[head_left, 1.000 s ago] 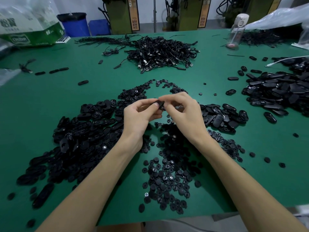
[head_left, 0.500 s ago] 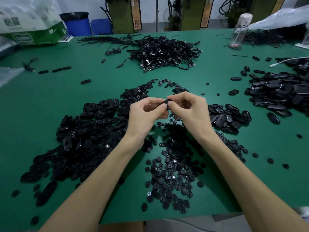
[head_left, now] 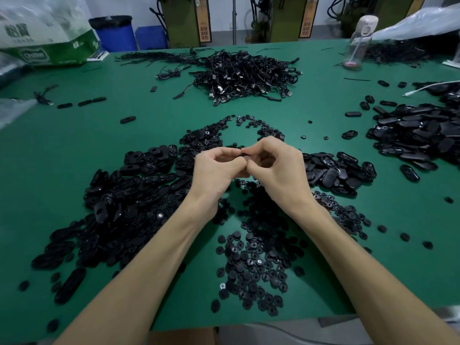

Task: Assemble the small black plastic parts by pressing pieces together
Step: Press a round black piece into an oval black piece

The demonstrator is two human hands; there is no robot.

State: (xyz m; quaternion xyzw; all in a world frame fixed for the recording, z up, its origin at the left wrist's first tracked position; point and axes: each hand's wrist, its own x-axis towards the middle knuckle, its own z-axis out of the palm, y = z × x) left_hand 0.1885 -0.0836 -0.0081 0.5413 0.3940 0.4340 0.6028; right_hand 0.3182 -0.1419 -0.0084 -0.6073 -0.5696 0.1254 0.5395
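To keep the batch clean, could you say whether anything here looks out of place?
One pale round piece, marked with a cross, lies at the near-left edge of the round black parts, unlike all around it. Left hand and right hand pinch a small black part.

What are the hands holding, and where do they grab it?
The left hand and right hand pinch one small black part between their tips, each at its own end. Most of it is hidden.
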